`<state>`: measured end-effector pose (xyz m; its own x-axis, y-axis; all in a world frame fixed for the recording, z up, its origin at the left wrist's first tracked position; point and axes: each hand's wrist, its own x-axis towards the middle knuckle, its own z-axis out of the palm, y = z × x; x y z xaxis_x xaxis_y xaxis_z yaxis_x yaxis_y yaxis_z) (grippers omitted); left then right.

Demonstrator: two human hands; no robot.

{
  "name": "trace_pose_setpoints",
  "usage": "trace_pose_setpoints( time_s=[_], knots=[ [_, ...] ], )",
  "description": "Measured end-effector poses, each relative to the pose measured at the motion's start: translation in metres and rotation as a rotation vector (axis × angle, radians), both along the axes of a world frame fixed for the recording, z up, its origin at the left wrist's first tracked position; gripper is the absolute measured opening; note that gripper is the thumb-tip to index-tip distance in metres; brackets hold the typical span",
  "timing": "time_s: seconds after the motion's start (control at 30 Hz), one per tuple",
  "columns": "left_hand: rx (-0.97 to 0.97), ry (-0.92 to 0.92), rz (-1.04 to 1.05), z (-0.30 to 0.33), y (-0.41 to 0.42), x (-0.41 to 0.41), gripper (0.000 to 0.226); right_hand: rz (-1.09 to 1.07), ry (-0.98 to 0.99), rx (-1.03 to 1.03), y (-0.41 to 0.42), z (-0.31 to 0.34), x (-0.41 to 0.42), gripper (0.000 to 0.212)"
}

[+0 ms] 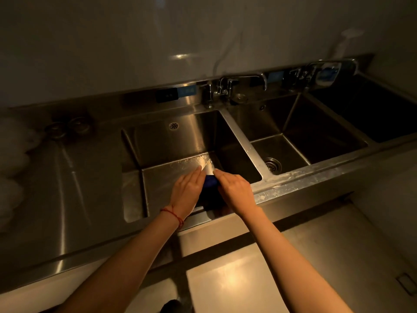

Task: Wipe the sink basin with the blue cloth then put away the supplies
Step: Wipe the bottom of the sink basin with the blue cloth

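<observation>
A blue cloth [211, 181] lies bunched near the front of the left steel sink basin [171, 143], mostly hidden between my hands. My left hand [186, 192], with a red string on its wrist, presses on the cloth's left side, fingers stretched forward. My right hand [236, 190] covers the cloth's right side, fingers curled over it. Both hands are inside the basin near its front wall. The basin floor ahead of the fingertips shines wet.
A second basin [300, 136] with a round drain [272, 164] lies to the right, a third darker one [370, 109] beyond. Faucets [242, 83] stand on the back ledge. A steel drainboard [67, 177] extends left, with white bags [11, 168] at its left edge.
</observation>
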<state>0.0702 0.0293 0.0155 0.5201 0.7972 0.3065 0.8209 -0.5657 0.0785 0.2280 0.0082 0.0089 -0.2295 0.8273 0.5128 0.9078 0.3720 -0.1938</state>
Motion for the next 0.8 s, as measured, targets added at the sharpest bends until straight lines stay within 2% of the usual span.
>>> trace_pose_setpoints(
  time_s=[0.5, 0.8],
  knots=[
    [0.138, -0.091, -0.171, 0.033, 0.09, 0.08, 0.057, -0.224, -0.009, 0.169, 0.06, 0.041, 0.071, 0.05],
    [0.144, -0.129, -0.254, 0.045, 0.145, 0.124, 0.055, -0.307, 0.024, 0.165, 0.101, 0.051, 0.109, 0.045]
  ],
)
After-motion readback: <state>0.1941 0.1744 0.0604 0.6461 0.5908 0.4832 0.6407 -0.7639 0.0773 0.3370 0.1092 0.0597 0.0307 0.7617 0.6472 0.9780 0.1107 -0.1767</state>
